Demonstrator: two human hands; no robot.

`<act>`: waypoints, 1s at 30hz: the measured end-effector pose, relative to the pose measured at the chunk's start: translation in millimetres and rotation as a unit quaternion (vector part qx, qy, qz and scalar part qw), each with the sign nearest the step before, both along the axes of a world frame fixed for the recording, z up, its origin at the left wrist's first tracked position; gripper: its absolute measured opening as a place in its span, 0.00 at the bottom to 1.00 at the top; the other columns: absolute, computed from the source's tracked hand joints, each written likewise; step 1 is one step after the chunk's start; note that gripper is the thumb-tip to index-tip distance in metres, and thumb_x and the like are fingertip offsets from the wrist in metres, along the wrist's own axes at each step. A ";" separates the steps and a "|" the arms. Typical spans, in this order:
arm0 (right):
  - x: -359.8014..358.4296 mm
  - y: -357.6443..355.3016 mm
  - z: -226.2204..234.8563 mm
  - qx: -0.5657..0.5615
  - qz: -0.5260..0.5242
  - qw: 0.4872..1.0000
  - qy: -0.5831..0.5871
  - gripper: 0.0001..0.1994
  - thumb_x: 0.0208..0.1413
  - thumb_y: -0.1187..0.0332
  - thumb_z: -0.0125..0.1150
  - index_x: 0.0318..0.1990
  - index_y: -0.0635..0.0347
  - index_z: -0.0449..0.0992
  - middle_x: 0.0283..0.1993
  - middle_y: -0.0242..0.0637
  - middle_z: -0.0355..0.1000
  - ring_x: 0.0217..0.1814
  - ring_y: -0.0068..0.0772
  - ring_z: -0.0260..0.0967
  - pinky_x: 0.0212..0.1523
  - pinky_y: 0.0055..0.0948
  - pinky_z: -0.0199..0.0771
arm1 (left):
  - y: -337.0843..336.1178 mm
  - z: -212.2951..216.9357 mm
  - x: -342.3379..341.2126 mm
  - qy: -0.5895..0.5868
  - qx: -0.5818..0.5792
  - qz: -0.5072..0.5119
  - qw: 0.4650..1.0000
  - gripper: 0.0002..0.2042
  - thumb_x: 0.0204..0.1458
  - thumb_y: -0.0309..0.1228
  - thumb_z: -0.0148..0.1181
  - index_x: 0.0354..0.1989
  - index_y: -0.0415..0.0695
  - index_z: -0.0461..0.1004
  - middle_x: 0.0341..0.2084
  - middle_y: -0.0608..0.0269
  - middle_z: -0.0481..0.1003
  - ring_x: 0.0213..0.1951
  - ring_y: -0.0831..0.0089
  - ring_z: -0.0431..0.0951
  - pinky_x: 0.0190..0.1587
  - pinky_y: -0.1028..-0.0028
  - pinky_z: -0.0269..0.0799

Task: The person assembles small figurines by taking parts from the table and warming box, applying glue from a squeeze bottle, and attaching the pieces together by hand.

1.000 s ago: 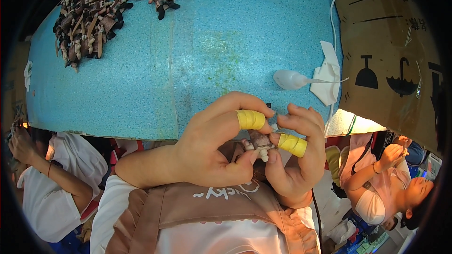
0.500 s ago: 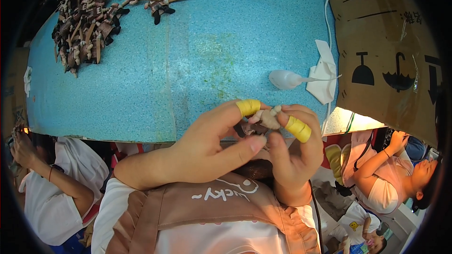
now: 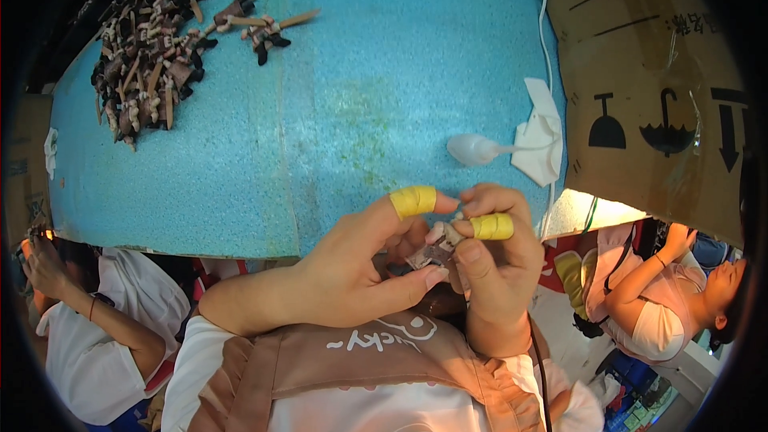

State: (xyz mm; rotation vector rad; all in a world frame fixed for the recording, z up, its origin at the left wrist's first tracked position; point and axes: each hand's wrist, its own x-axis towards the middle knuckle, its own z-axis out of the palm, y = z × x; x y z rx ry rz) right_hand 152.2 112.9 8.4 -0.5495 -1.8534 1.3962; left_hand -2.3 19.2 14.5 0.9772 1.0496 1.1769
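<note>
A small figurine [image 3: 434, 251] in dull pink, brown and cream is held above the table's near edge, in front of my apron. My left hand [image 3: 352, 268] has its thumb and fingers closed on the figurine's left side. Thumb and fingertips of my right hand [image 3: 504, 260] pinch its right end. Yellow tape wraps one finger on each hand. My fingers cover much of the figurine, so its full shape is hidden. Just beyond my right hand lies a translucent squeeze bottle [image 3: 472, 149] with a thin nozzle, its tip over a folded white sheet [image 3: 538, 144].
Many similar brown figurines with flat wooden sticks [image 3: 156, 56] are heaped at the far left of the blue tabletop [image 3: 400, 56]. A cardboard box [image 3: 632, 48] stands on the right, beside a white cable [image 3: 546, 40]. Other people sit at left [image 3: 112, 328] and right [image 3: 656, 296].
Both hands have turned the figurine, so more of its pinkish-brown body shows. My right fingers have shifted their pinch. The whole view has tilted slightly.
</note>
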 end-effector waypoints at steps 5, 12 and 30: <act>0.8 -2.7 4.8 0.036 0.020 0.998 -0.042 0.19 0.41 0.64 0.64 0.40 0.66 0.71 0.43 0.44 0.63 0.47 0.44 0.60 0.51 0.42 0.59 | 0.3 4.6 -4.3 -0.103 -0.022 0.024 0.994 0.24 0.48 0.19 0.52 0.54 0.39 0.54 0.41 0.60 0.67 0.44 0.76 0.68 0.43 0.76 0.64; -4.2 -8.5 0.2 0.102 -0.001 0.990 -0.100 0.34 0.35 0.54 0.68 0.48 0.69 0.66 0.47 0.46 0.61 0.49 0.47 0.58 0.53 0.44 0.56 | -2.6 4.8 -7.8 -0.193 -0.042 0.025 0.980 0.26 0.47 0.20 0.55 0.55 0.39 0.53 0.48 0.56 0.64 0.48 0.73 0.66 0.48 0.75 0.63; -6.1 -27.5 0.6 -0.115 -0.034 0.991 -0.052 0.35 0.35 0.50 0.66 0.46 0.70 0.66 0.48 0.43 0.59 0.52 0.40 0.57 0.53 0.35 0.57 | -8.4 -8.4 0.3 -0.085 0.078 0.040 0.993 0.31 0.44 0.26 0.62 0.55 0.42 0.51 0.30 0.62 0.68 0.26 0.78 0.67 0.29 0.80 0.65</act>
